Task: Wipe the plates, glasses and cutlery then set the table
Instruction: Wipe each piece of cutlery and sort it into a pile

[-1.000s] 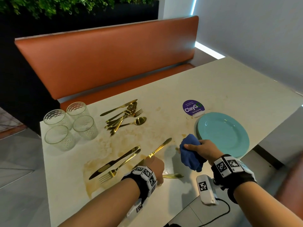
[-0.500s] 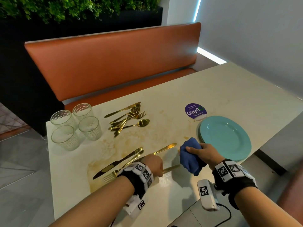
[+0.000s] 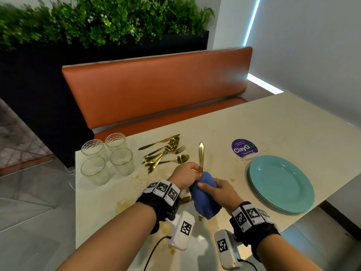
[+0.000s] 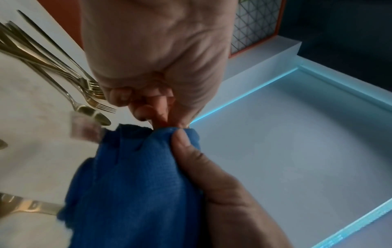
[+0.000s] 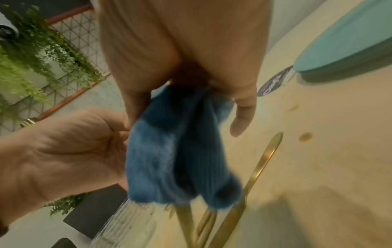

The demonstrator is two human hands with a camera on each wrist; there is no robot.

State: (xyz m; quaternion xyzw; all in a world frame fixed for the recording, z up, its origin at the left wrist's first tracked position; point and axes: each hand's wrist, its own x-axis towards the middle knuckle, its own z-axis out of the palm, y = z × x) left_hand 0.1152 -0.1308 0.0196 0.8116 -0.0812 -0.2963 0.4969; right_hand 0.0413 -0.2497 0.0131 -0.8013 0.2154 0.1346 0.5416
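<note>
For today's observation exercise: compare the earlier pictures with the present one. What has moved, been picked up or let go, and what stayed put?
The left hand has lifted the gold knife off the table and now holds it upright. The right hand, still gripping the blue cloth, has moved left and wrapped it around the knife's lower part. The four glasses, the cutlery pile and the teal plates lie where they were.

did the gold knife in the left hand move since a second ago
Yes. The gold knife lay flat near the table's front edge; now the left hand holds it lifted, tip toward the bench, nearer the ClayGo sticker, lower part inside the blue cloth.
</note>
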